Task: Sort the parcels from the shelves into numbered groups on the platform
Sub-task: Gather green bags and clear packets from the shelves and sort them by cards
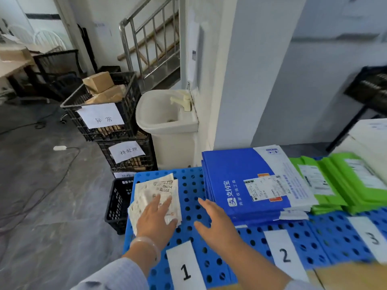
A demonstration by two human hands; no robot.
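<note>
Several black crates stacked at left, paper-labelled; white sink just beside them. Blue perforated platform in front. Left hand — fingers straight, laid flat on a loose pile of white parcels behind label 1. Right hand — fingers spread, holding nothing, over bare platform between the white pile and a stack of blue parcels; contact with the surface cannot be told. Blue stack sits behind label 2; green parcels just beside it, behind label 3.
</note>
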